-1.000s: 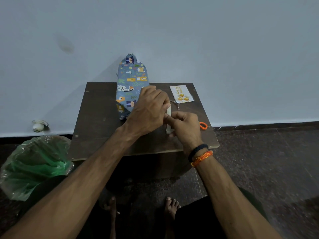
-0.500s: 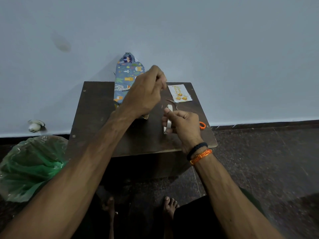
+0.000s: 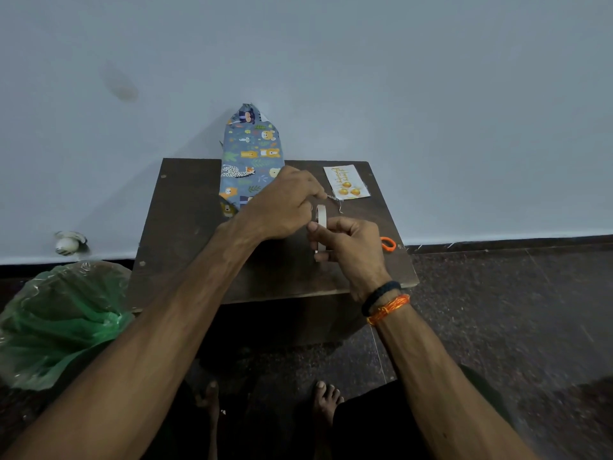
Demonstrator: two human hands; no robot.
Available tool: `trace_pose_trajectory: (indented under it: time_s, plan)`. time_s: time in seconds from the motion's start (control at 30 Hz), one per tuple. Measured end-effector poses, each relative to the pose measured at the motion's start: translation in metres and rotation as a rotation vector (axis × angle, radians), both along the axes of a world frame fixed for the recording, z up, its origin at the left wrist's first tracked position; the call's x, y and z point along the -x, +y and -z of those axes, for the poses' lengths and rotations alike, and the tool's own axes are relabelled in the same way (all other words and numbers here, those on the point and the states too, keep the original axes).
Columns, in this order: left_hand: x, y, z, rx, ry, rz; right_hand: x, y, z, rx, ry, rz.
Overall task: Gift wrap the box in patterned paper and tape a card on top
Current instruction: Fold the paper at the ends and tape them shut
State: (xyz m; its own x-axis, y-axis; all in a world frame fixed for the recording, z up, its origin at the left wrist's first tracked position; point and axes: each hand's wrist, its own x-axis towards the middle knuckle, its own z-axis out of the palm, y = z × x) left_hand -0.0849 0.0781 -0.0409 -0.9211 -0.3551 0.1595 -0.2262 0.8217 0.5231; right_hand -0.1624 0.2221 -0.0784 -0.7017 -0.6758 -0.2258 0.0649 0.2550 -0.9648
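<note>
Currently right hand [image 3: 351, 247] grips tape roll [image 3: 320, 227], held on edge above the table [image 3: 185, 234]. Left hand [image 3: 282, 207] has fingers curled, pinching at the roll's top; the tape end itself is too small to make out. Wrapped box [image 3: 248, 161] sits at the table's far edge, against the wall. Card [image 3: 346, 181] lies flat at far right. Orange scissors handle [image 3: 388, 244] shows beside the right hand.

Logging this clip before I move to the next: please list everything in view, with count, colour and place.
wrapped box: 1, blue animal print, table's far edge
card: 1, white and gold, far right of table
tape roll: 1, whitish, in right hand
scissors: 1, orange handle, behind right hand
table: 1, dark brown, against wall
plastic bag: 1, green, floor left
left hand: pinching at the tape
right hand: gripping the roll
</note>
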Motion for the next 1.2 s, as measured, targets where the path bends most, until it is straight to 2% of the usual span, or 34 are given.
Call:
trace_pose_trajectory:
  time_s: [0.13, 0.4, 0.7, 0.93, 1.2]
  plan:
    - [-0.001, 0.000, -0.002, 0.006, -0.021, 0.009, 0.000, 0.000, -0.002, -0.004, 0.004, -0.013]
    - [-0.002, 0.001, 0.000, -0.032, 0.054, -0.008, 0.001, 0.000, -0.002, 0.004, -0.022, 0.002]
    - [0.001, 0.001, 0.005, 0.020, 0.129, -0.072, -0.001, 0.001, -0.004, 0.008, 0.001, -0.016]
    - [0.004, 0.012, 0.003, 0.089, 0.053, -0.062, -0.002, 0.001, -0.003, -0.019, 0.032, -0.009]
    - [0.000, 0.015, -0.011, -0.026, 0.103, -0.028, 0.002, -0.003, -0.002, 0.034, 0.025, 0.041]
